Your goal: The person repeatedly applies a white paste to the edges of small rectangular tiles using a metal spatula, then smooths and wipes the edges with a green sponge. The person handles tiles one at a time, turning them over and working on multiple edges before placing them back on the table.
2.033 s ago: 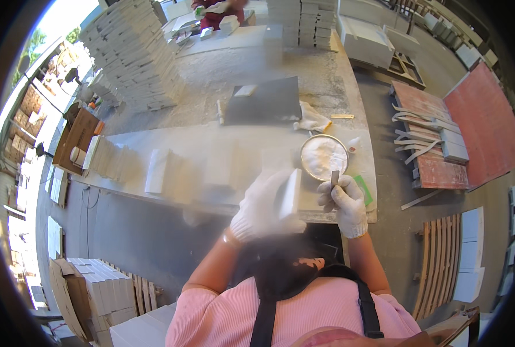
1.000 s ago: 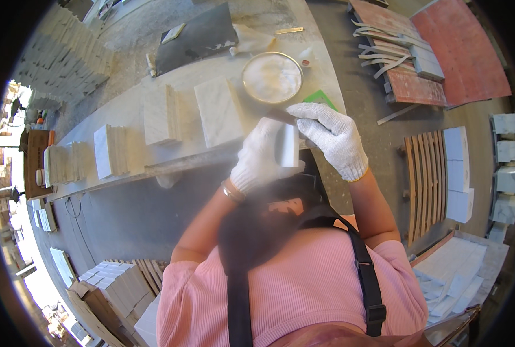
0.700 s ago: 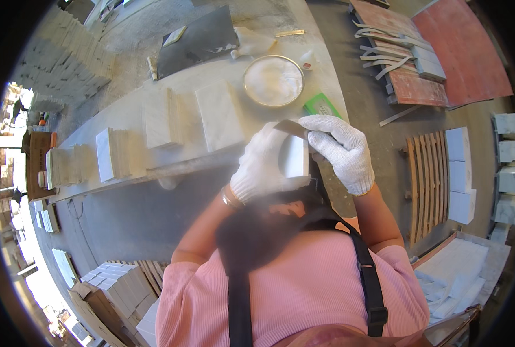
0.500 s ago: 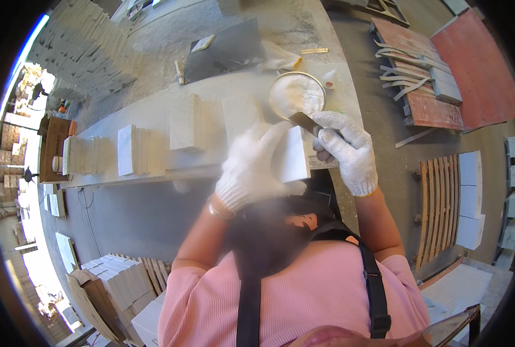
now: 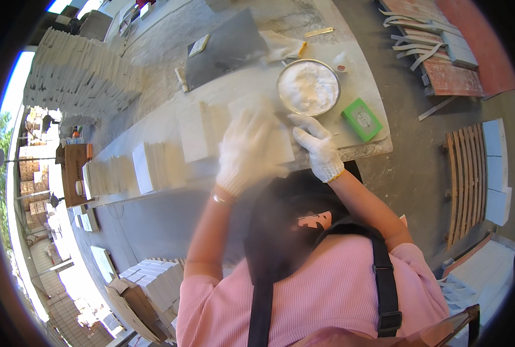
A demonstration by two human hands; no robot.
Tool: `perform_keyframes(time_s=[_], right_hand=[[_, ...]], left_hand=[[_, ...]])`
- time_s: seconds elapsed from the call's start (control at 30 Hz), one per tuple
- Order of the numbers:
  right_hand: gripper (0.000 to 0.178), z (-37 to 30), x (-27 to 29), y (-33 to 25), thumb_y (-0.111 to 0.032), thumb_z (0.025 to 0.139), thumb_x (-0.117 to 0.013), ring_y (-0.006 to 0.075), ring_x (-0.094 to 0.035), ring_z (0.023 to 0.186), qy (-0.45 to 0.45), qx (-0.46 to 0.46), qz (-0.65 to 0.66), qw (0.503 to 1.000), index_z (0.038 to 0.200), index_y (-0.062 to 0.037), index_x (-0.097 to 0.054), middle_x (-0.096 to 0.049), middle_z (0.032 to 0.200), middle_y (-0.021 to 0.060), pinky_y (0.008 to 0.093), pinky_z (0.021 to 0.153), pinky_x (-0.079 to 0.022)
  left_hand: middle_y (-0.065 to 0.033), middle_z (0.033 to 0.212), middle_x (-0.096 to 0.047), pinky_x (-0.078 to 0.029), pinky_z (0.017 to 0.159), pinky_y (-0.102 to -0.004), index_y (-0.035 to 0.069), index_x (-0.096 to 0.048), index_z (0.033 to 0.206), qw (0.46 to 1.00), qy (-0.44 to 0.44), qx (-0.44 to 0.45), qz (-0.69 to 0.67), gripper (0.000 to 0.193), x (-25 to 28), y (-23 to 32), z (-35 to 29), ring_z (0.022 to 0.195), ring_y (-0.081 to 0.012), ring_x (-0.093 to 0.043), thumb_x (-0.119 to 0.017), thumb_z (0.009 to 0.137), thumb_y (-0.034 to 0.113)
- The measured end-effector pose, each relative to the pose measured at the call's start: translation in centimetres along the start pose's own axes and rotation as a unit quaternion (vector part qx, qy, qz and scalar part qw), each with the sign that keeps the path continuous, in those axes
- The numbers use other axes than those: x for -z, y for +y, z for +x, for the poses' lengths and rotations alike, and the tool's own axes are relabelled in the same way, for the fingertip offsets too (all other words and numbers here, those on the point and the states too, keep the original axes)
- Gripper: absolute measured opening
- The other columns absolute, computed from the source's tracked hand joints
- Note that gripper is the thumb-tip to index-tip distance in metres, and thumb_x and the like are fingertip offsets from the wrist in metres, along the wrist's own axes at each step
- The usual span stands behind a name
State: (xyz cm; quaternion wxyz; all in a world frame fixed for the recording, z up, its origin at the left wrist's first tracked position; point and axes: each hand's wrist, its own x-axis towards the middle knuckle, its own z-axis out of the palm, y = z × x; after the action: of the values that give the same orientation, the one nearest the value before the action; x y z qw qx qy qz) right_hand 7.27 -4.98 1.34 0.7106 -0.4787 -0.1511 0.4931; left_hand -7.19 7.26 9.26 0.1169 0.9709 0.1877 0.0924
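One bowl (image 5: pixel 339 87) of powder (image 5: pixel 307 87) before you, your two gloved grips (image 5: pixel 244 151) (image 5: pixel 317 148) on its near side, one green box (image 5: pixel 362 120) right of it, one dark sheet (image 5: pixel 225 52) left of it

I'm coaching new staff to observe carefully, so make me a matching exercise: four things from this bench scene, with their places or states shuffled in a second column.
Column one
1. Right hand
2. Green box
3. Dark sheet
4. Round bowl

Column two
A. Filled with white powder
B. Has a small pale slab lying on it
C. Gloved in white
D. Closest of the four to the bench's right edge

Pairs: 1-C, 2-D, 3-B, 4-A
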Motion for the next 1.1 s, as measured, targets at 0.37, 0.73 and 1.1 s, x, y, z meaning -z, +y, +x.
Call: perform_keyframes(time_s=[0.37, 0.73, 1.1], right_hand=[[0.034, 0.9, -0.8, 2.3, -0.009, 0.101, -0.058, 0.0102, -0.058, 0.105, 0.003, -0.039, 0.128, 0.991, 0.134, -0.0024, -0.063, -0.064, 0.119, 0.0039, 0.0275, 0.094, -0.047], [0.036, 0.7, -1.2, 0.6, -0.011, 0.103, -0.055, 0.0038, -0.051, 0.076, -0.002, -0.095, 0.17, 0.981, 0.138, -0.0034, -0.059, -0.06, 0.097, -0.0033, 0.0204, 0.068, -0.042], [0.04, -1.2, -0.3, 0.6, -0.013, 0.105, -0.052, 0.006, -0.056, 0.085, -0.057, -0.114, 0.179, 0.976, 0.143, -0.0018, -0.055, -0.062, 0.103, -0.0004, 0.0239, 0.075, -0.048]], left_hand=[[-0.0172, 0.153, -0.049, -0.036, 0.116, -0.0539, 0.005, -0.056, 0.141, 0.999, -0.028, 0.02, 0.018, 0.111, -0.7, -0.3, 0.1, 0.143, -0.0422, -0.042, -0.095, 0.046, 0.047], [-0.0208, 0.155, -0.048, -0.031, 0.121, -0.0527, 0.002, -0.053, 0.145, 0.997, -0.06, 0.034, 0.021, 0.117, -0.6, 0.0, 0.5, 0.147, -0.0426, -0.038, -0.095, 0.046, 0.048], [-0.0225, 0.154, -0.049, -0.034, 0.119, -0.0534, 0.0, -0.054, 0.143, 0.998, -0.037, 0.035, 0.02, 0.116, -1.1, 0.0, 0.1, 0.146, -0.0459, -0.039, -0.096, 0.045, 0.044]])
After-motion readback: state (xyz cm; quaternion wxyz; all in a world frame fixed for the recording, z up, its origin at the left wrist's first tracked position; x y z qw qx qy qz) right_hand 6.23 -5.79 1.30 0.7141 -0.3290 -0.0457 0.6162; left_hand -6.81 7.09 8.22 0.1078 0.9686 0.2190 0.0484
